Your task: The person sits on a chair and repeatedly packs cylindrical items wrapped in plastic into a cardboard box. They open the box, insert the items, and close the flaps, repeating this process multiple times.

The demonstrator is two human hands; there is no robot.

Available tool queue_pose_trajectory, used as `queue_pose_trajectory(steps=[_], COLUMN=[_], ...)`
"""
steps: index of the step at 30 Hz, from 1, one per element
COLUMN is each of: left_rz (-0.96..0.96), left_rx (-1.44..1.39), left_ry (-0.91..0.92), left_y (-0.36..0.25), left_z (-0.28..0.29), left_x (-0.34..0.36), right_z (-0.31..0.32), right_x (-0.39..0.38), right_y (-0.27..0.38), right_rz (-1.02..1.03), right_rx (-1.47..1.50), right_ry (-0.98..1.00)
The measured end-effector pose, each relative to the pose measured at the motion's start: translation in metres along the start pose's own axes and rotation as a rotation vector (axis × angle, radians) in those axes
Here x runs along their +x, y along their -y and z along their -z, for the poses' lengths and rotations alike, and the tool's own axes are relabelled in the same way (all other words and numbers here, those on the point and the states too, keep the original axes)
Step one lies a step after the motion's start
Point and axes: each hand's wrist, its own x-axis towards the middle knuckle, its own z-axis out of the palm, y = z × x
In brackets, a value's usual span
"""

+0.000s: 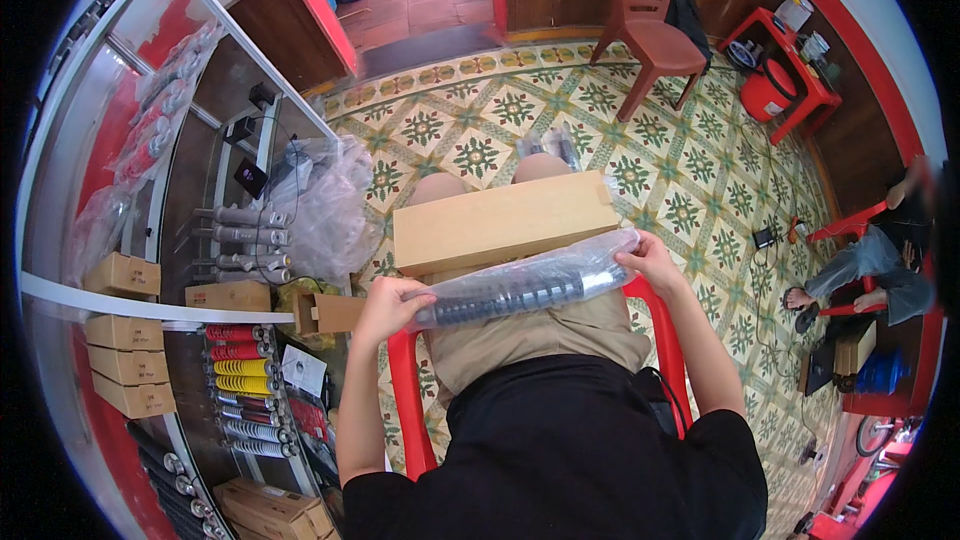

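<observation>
A shock absorber (pixel 515 292) with a dark coil spring lies lengthwise in a clear plastic bag (pixel 600 258), above my lap. My left hand (pixel 393 306) is closed on the bag's left end. At the other end, my right hand (pixel 649 260) pinches the plastic between thumb and fingers. Just beyond the bagged part, a long closed cardboard box (pixel 505 222) rests across my thighs. The plastic's folds blur the details of the shock absorber's two ends.
Left of me, a metal-framed shelf (pixel 255 50) holds colourful coil springs (pixel 240 367), grey tubes (pixel 250 235) and small boxes (pixel 128 365). Loose plastic sheeting (pixel 335 210) hangs beside it. A brown chair (pixel 650 30) stands ahead; another person (pixel 880 260) sits at the right.
</observation>
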Motion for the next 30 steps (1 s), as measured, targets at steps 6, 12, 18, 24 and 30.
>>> queue_pose_trajectory(steps=[6,12,18,24,30], left_rz=[-0.057,-0.334,-0.34,-0.316,-0.397], left_rx=[-0.01,0.177,0.311,0.497,0.603], left_ry=[-0.116,-0.116,-0.123,-0.124,-0.278], left_y=[-0.004,0.004,-0.011,-0.043,-0.082], left_z=[-0.001,-0.006,-0.008,-0.007,-0.048], left_x=[-0.013,-0.028,-0.041,-0.045,-0.033], right_z=[0.005,0.017,-0.043,-0.146,-0.17], right_x=[-0.014,-0.033,-0.073,-0.061,-0.035], right_y=[0.008,0.029,0.114,0.097,0.058], right_rz=[0.143,0.209,0.536,0.76,0.807], right_rx=[-0.061,-0.574,-1.1,-1.366,-1.469], right_ry=[0.009,0.07,-0.021,0.253,0.382])
